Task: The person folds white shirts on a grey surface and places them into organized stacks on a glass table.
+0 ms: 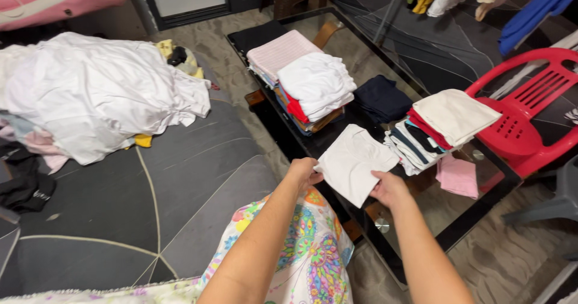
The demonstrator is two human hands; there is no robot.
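A: What fills the left of the scene?

B: A grey couch (180, 177), a heap of white laundry (96, 93) piled at its far left end.

A: And to the right?

B: A dark glass table (481, 204) running from near to far, with a red plastic chair (524, 117) just beyond its right edge. On the table, a far stack topped by folded white cloth (316, 84), a folded navy garment (380, 98) in the middle, and a right-hand stack with a cream piece on top (451, 116). A small pink cloth (457, 176) lies near that stack.

A: The hands?

B: Both grip a folded white garment (355, 162) over the table's near left edge. The left hand (304, 173) pinches its left corner; the right hand (390, 189) is closed on its near edge.
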